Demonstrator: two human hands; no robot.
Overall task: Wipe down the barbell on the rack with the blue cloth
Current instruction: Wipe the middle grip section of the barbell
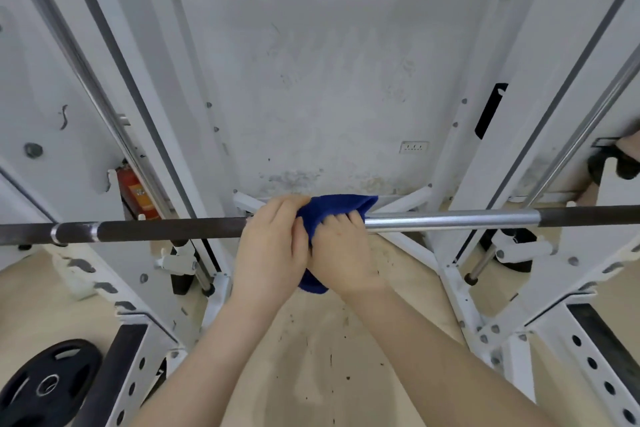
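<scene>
gripping the blue cloth with both hands at the middle of the barbell, cloth bunched over and around the bar. left hand curled over the cloth from the near side, fingers folded across the top of the bar, grip tight on the fabric. right hand pressed against the left, fingers curled into the cloth just where the shiny bare section of bar begins, grip also closed around fabric and bar. a fold of cloth hanging out below between the two wrists. barbell lying level across the white rack, dark knurled lengths to left and right, bright smooth metal just right of the hands. beyond, a scuffed white wall with a small socket plate. low at left, a red fire extinguisher partly hidden behind a rack upright. at bottom left, a black weight plate on the pale floor, floor speckled with dark spots beneath the forearms. chrome guide rods slanting along the uprights on both sides.
</scene>
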